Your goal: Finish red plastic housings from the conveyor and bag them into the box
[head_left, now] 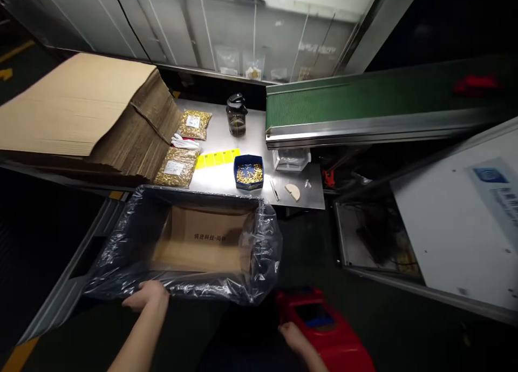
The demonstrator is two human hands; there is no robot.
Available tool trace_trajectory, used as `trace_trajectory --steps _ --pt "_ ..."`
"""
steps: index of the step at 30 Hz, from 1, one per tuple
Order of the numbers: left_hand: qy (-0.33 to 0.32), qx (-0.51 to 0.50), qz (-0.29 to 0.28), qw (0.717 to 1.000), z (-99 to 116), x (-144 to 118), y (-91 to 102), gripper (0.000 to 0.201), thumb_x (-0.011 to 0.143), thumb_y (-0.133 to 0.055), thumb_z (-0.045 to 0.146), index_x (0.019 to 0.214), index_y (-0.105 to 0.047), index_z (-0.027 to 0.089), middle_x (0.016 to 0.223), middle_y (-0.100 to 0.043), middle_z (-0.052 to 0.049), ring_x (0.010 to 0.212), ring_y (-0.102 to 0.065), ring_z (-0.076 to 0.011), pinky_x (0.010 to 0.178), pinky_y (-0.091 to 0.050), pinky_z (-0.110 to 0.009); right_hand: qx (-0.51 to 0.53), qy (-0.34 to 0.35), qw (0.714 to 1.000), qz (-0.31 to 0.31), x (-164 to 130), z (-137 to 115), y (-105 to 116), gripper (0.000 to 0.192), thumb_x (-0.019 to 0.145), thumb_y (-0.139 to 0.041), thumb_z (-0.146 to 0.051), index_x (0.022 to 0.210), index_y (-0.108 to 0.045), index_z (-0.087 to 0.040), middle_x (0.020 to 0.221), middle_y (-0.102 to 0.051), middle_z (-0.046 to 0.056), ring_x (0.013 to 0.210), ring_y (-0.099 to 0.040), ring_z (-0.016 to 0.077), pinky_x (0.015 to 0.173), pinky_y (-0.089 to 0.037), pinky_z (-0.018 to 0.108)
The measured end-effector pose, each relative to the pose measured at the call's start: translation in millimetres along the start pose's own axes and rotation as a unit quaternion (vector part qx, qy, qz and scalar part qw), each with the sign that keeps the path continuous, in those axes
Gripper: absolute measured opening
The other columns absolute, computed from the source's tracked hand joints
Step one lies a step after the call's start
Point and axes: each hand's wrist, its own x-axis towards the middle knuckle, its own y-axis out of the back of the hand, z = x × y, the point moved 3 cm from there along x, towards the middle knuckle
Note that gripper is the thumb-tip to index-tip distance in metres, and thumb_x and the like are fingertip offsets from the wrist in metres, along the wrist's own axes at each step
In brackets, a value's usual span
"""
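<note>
My left hand (pixel 148 296) is at the near rim of a dark crate (pixel 150 196), fingers closed together on the clear plastic liner (pixel 194 286) folded over it. Inside the crate lies brown cardboard (pixel 210 248) with printed dark characters. My right hand (pixel 294 337) is low on the right, beside a red machine (pixel 340 337) with a dark window. Its fingers are curled, and I cannot make out what they hold, if anything.
Behind the crate, a metal table (pixel 218 186) holds a blue tray (pixel 249 186) of small gold parts, filled bags (pixel 174 169), yellow labels (pixel 217 159) and a bottle (pixel 236 115). Flat cardboard (pixel 76 102) is stacked left. A green conveyor (pixel 343 102) runs right.
</note>
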Motion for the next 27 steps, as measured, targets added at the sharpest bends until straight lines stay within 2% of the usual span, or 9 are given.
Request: trace_trajectory --steps 7,9,11,14,17,19,21,24,27 --pt "-0.048 -0.040 -0.157 0.986 0.2 1.1 41.7 0.085 0.071 -0.075 0.041 0.139 -0.041 0.004 0.147 -0.050 -0.034 0.136 -0.048 -0.0554 0.103 -0.048 -0.065 -0.003 0.054 0.992 0.118 -31.7 -1.4 43.9 0.028 0.090 -0.069 -0.044 0.078 -0.065 -0.019 0.079 -0.068 0.000 0.077 -0.067 0.0178 0.072 -0.054 0.032" --pt "-0.115 -0.048 -0.159 0.979 -3.3 -4.3 63.9 0.089 0.072 -0.071 0.045 0.143 -0.035 0.007 0.154 -0.041 -0.034 0.141 -0.041 -0.0569 0.107 -0.042 -0.068 0.004 0.066 0.986 0.154 -46.1 4.5 61.5 0.027 0.083 -0.068 -0.045 0.069 -0.062 -0.023 0.072 -0.067 0.000 0.078 -0.068 0.0231 0.071 -0.052 0.035" --pt "-0.248 -0.066 -0.133 0.957 -7.3 -20.1 86.0 0.087 0.074 -0.065 0.047 0.146 -0.033 0.011 0.157 -0.035 -0.032 0.144 -0.034 -0.0578 0.108 -0.037 -0.073 0.011 0.077 0.981 0.177 -56.6 7.7 76.8 0.026 0.078 -0.064 -0.046 0.062 -0.057 -0.027 0.064 -0.064 -0.001 0.077 -0.070 0.0284 0.070 -0.051 0.038" --pt "-0.461 -0.079 -0.177 0.866 -20.5 -70.7 102.8 0.065 0.080 -0.055 0.048 0.134 -0.051 0.014 0.143 -0.055 -0.024 0.137 -0.048 -0.0493 0.109 -0.042 -0.066 0.015 0.095 0.979 0.182 -58.2 0.0 94.1 0.021 0.076 -0.061 -0.042 0.061 -0.056 -0.028 0.064 -0.065 0.000 0.078 -0.070 0.0306 0.074 -0.051 0.040" --pt "-0.593 -0.055 -0.310 0.741 -42.3 -137.2 95.9 0.044 0.080 -0.058 0.049 0.114 -0.069 0.023 0.119 -0.073 -0.008 0.118 -0.066 -0.0318 0.108 -0.051 -0.044 0.011 0.113 0.982 0.152 -41.1 -24.6 108.0 0.016 0.082 -0.062 -0.034 0.068 -0.060 -0.025 0.072 -0.067 0.001 0.079 -0.069 0.0256 0.080 -0.051 0.039" --pt "-0.637 -0.041 -0.332 0.695 -53.9 -170.1 87.1 0.038 0.078 -0.062 0.048 0.108 -0.074 0.028 0.119 -0.075 -0.004 0.120 -0.066 -0.0292 0.111 -0.048 -0.042 0.008 0.126 0.986 0.113 -22.9 -47.0 117.5 0.016 0.089 -0.064 -0.032 0.078 -0.064 -0.021 0.074 -0.067 0.000 0.077 -0.067 0.0205 0.081 -0.052 0.036" --pt "-0.636 -0.039 -0.286 0.716 -58.9 -183.4 80.8 0.040 0.082 -0.060 0.049 0.113 -0.073 0.025 0.131 -0.069 -0.009 0.130 -0.059 -0.0322 0.115 -0.043 -0.047 0.009 0.132 0.989 0.066 -2.5 -70.5 127.6 0.018 0.095 -0.065 -0.034 0.088 -0.066 -0.017 0.076 -0.066 -0.002 0.075 -0.065 0.0165 0.079 -0.054 0.034" --pt "-0.555 -0.049 -0.130 0.821 -61.8 -175.7 83.8 0.051 0.097 -0.044 0.044 0.131 -0.060 0.011 0.148 -0.050 -0.023 0.142 -0.043 -0.0391 0.116 -0.039 -0.058 0.022 0.113 0.993 -0.006 29.7 -104.0 141.6 0.020 0.100 -0.064 -0.035 0.101 -0.066 -0.016 0.085 -0.067 -0.001 0.073 -0.065 0.0140 0.074 -0.056 0.031" --pt "-0.479 -0.024 -0.040 0.877 -70.0 -173.4 85.8 0.046 0.101 -0.049 0.042 0.137 -0.054 0.014 0.140 -0.055 -0.017 0.133 -0.051 -0.0397 0.106 -0.047 -0.059 0.063 0.066 0.993 -0.072 66.0 -135.8 146.4 0.026 0.100 -0.064 -0.035 0.118 -0.063 -0.015 0.099 -0.069 0.003 0.077 -0.067 0.0143 0.071 -0.059 0.031"
